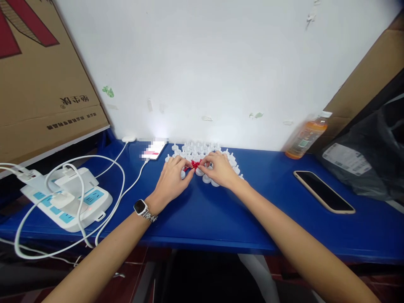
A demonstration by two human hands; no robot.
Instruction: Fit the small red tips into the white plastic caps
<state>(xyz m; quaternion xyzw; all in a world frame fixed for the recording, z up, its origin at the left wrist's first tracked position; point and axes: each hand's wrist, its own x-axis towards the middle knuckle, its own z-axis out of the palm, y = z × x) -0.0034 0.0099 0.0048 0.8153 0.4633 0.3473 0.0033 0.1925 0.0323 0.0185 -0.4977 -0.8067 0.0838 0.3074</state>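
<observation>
A cluster of small white plastic pieces with pointed tips point(188, 148), like nozzle caps, stands on the blue table point(202, 219) near the wall. In its front middle lies a small heap of tiny bright red pieces point(196, 163), too small to name. My left hand point(173, 176) reaches the left side of the red heap, thumb and forefinger drawn together in a pinch. From the right, my right hand point(219, 168) pinches at the heap's other side, over some white pieces. Whatever lies between the fingertips of either hand is too small to make out. A watch point(140, 206) circles my left wrist.
A lit, plugged-in phone point(157, 148) lies behind my left hand. Left of it are a power strip point(91, 202) and looping white cables point(123, 179). At right are an orange drink bottle point(304, 139), a dark phone point(323, 191) and a dark plastic bag point(375, 143).
</observation>
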